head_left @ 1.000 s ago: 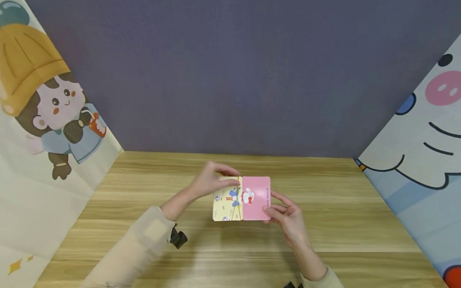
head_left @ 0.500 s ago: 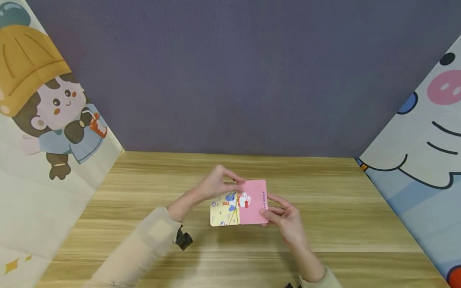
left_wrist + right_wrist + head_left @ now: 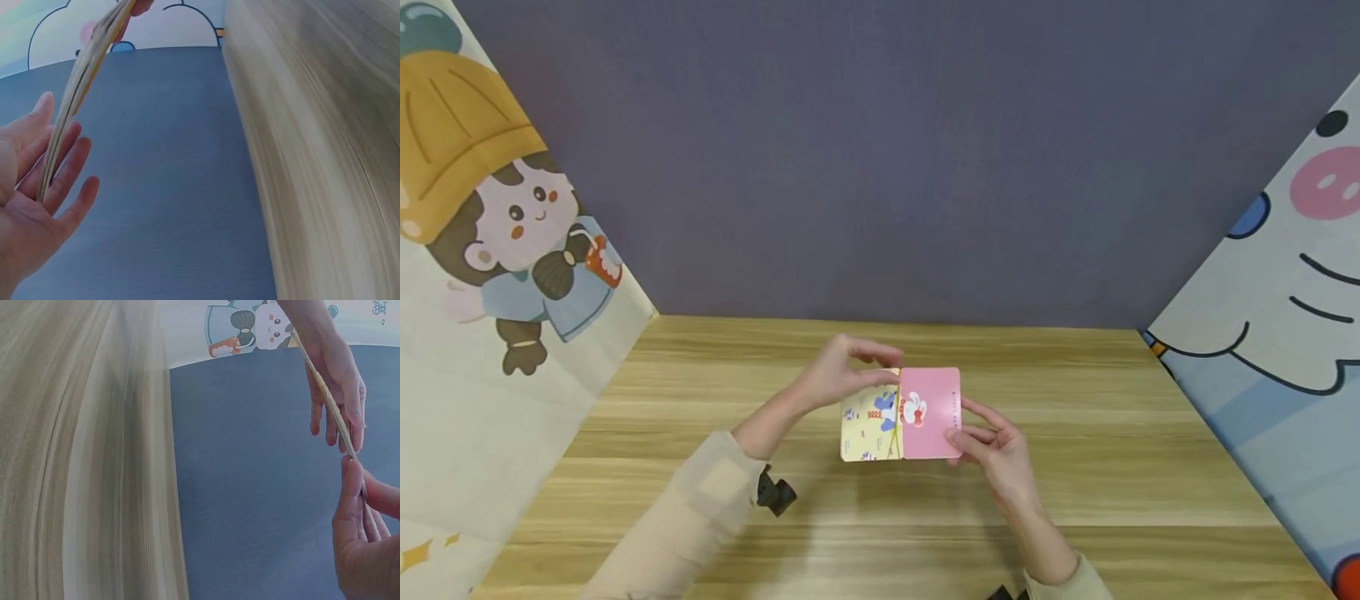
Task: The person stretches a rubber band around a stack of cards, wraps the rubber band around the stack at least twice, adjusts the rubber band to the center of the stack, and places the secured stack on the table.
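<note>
A small notebook (image 3: 931, 417) with rounded corners lies spread open, held up over the table; its left half is patterned yellow and its right half pink with a white rabbit. My right hand (image 3: 1004, 461) pinches the pink half's lower right edge, thumb in front and fingers behind. At the notebook's top left, my left hand (image 3: 833, 379) has its thumb across the yellow half near the fold and its fingers reaching past the top edge. In the left wrist view, the notebook (image 3: 69, 106) shows edge-on between that hand's spread thumb and fingers.
A wood-grain table (image 3: 1120, 433) spreads beneath both hands. Behind it stands a plain dark blue-grey panel (image 3: 880, 167). Cartoon-printed panels flank the table at left (image 3: 445, 400) and right (image 3: 1277, 333).
Half a second ago my left hand reached further right, over the pink half, with the notebook slightly lower and tilted. Now the hand is back left and the notebook level; my right hand keeps its grip.
</note>
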The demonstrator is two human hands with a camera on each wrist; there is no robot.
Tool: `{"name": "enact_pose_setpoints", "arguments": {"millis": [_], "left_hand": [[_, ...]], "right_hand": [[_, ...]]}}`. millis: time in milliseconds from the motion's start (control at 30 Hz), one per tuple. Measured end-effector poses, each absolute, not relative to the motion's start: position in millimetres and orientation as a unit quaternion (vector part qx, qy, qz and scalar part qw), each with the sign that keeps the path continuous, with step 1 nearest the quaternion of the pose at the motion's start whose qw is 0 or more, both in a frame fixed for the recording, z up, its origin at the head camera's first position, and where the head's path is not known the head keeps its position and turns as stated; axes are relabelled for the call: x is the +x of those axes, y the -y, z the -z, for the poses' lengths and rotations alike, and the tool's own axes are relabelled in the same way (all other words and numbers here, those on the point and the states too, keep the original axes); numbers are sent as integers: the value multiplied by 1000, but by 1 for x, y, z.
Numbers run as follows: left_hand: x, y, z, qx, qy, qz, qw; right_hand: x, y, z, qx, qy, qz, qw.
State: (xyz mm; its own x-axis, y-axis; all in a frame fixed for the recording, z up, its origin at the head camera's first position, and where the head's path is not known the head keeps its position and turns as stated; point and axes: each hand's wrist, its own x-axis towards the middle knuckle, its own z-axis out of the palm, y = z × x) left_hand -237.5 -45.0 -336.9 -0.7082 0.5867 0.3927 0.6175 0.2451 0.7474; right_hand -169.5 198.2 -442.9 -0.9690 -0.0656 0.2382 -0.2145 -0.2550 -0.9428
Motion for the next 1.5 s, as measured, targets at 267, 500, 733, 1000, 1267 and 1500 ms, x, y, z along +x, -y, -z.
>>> {"name": "enact_pose_setpoints", "arguments": {"millis": [267, 500, 733, 1000, 1267, 1500], "left_hand": [[-225, 51, 334, -381, 795, 462, 98], [-209, 57, 332, -375, 797, 435, 187], [-189, 63, 333, -362, 789, 430, 249], [-171, 63, 344, -344, 754, 478, 293], [-152, 53, 370, -250, 711, 576, 317], [-145, 41, 388, -219, 658, 633, 344]], "right_hand": [[-178, -208, 459, 99, 604, -789, 54], [-194, -227, 491, 97, 595, -795, 64], [-173, -212, 440, 108, 567, -812, 81], [-197, -235, 485, 96, 555, -822, 85], [-213, -248, 513, 48, 545, -833, 89], [-198, -235, 472, 95, 534, -835, 98]]}}
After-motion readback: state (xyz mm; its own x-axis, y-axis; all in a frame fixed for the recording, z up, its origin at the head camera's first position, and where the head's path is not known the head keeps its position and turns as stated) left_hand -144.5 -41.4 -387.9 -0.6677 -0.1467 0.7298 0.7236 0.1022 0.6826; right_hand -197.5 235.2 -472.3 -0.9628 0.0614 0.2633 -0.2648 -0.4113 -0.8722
